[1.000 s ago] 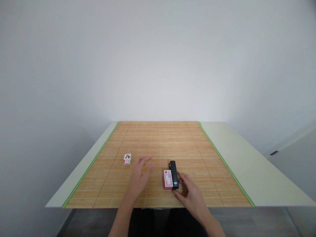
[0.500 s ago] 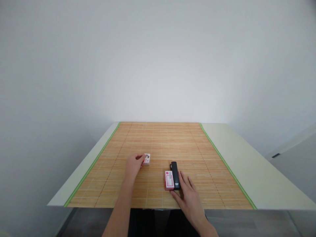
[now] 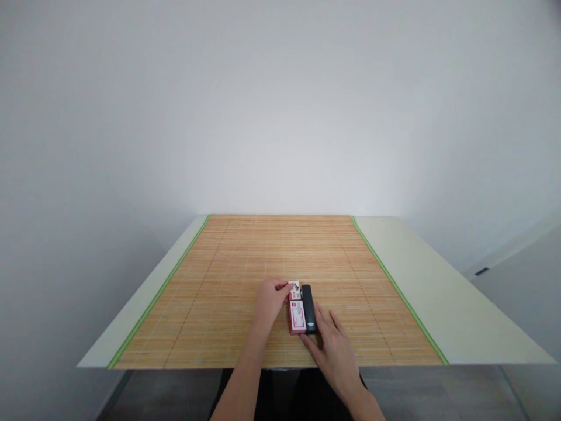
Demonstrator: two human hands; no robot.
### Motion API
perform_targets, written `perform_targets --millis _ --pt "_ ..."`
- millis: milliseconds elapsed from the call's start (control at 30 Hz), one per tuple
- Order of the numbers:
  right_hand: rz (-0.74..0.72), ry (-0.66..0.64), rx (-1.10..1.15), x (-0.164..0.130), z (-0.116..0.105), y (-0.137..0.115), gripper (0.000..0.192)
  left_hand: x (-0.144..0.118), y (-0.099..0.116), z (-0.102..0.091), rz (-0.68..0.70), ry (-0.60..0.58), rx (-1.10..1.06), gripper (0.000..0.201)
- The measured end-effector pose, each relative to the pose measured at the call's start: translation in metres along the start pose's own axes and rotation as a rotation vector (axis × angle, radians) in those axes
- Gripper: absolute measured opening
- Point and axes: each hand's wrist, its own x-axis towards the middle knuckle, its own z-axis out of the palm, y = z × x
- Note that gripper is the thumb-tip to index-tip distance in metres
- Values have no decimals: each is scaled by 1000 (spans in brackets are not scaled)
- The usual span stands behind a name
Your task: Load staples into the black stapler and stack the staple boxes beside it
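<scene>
Head view: left hand (image 3: 270, 300) pinching a small white box (image 3: 295, 290) between thumb and fingertips, fingers clamped on its left side, box held just above the far end of a larger red-and-white box (image 3: 298, 317); whether the two boxes touch, impossible to tell. Larger box lying flat on the bamboo mat (image 3: 245, 257), long side running away from the camera, pressed side by side against a black stapler (image 3: 308, 307) on its right. Right hand (image 3: 332, 349) resting flat and open on the mat, fingers spread and extended, fingertips touching the near right side of the stapler and the near end of the larger box, gripping nothing. Both forearms entering from the bottom edge, converging toward the middle of the mat. Mat edged with green trim on left and right, covering most of a pale worktop (image 3: 438, 280), bare strips of worktop showing on either side. All three items clustered near the front centre of the mat, well away from its side edges. Plain white wall (image 3: 280, 105) behind.
</scene>
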Motion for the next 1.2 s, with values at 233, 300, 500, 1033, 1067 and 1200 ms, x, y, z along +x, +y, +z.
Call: perform_targets --millis 233,300,500,1033,1067,1200 --pt "-11 11 -5 0 0 -1 72 -11 7 2 46 -8 32 38" --pt "-6 4 -5 0 1 1 72 -13 10 0 56 -3 49 39" --pt "23 12 62 -3 2 8 76 -48 15 -29 136 -21 147 41" --pt "-1 -1 118 4 1 13 70 -70 -7 -36 252 -265 429 80" --pt "-4 -1 119 4 1 15 71 -68 -7 -36 262 -277 444 81" --pt "-13 -31 97 4 -7 28 73 -64 1 -27 327 -305 474 80"
